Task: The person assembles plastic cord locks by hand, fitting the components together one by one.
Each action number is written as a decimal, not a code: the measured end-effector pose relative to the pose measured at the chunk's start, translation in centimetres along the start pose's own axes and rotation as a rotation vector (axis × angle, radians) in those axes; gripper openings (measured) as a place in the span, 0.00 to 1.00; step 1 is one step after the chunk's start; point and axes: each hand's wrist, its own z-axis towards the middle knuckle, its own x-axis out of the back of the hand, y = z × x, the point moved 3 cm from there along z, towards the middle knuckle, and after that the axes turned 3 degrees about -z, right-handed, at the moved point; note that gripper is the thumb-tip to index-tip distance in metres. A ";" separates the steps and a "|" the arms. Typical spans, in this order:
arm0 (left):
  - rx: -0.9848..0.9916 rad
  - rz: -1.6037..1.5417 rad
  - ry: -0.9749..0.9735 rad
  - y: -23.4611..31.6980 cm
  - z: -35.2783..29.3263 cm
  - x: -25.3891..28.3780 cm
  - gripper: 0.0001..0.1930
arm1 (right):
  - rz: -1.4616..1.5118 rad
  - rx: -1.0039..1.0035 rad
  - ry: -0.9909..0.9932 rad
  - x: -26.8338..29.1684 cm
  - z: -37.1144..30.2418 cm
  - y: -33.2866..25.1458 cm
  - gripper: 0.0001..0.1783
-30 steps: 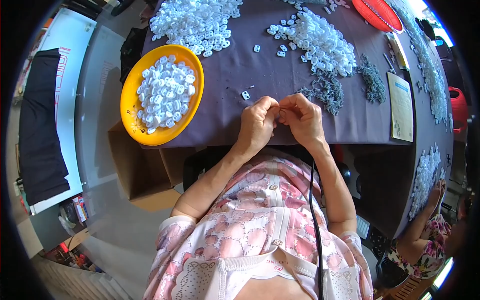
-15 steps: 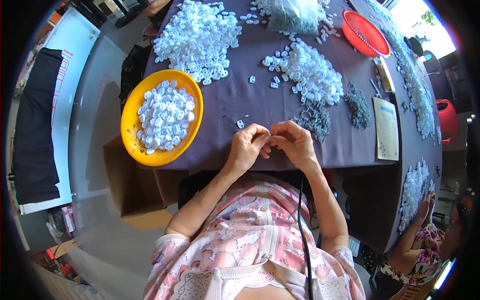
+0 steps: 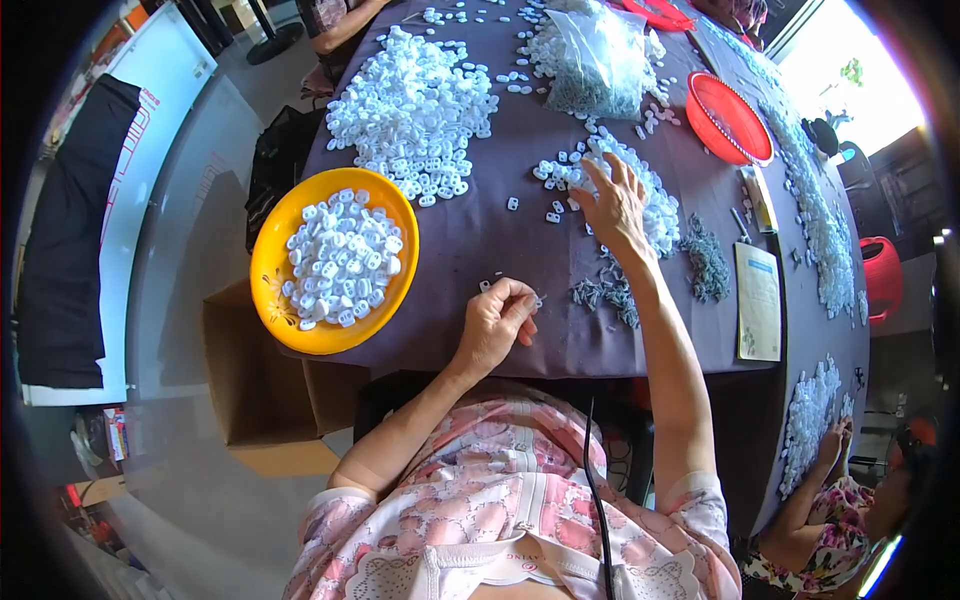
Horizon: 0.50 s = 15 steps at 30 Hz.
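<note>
Near the table's front edge, my left hand [image 3: 498, 322] is closed in a pinch. A small pale piece [image 3: 540, 301] sticks out at its fingertips, too small to name exactly. One small white two-holed plastic piece [image 3: 486, 286] lies on the cloth just beyond that hand. My right hand [image 3: 618, 208] reaches farther out, fingers spread over a pile of white plastic pieces [image 3: 660, 215]. It holds nothing that I can see, and its palm side is hidden. Small heaps of thin grey pieces [image 3: 612, 290] lie beside the right forearm.
A yellow bowl [image 3: 262, 285] of white pieces stands at left, below a larger white pile [image 3: 410, 115]. Farther back are a clear plastic bag [image 3: 600, 60] and a red basket [image 3: 728, 120]. A notebook [image 3: 758, 300] lies at right. Another person's hands [image 3: 838, 440] work lower right.
The hands have parted. My right hand has moved away from the left, out to the white pile, and its fingers have opened. The left hand stays pinched near the table edge.
</note>
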 end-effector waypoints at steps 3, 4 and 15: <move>-0.012 0.056 -0.002 0.0 0.0 -0.1 0.04 | -0.081 0.037 -0.092 -2.5 1.1 0.2 0.23; -0.013 0.053 -0.012 -0.1 -0.1 -0.1 0.04 | -0.129 0.053 -0.070 -3.0 0.8 -0.4 0.22; -0.004 0.056 -0.016 0.2 -0.3 0.1 0.04 | 0.131 0.235 -0.157 0.8 -4.2 -5.7 0.18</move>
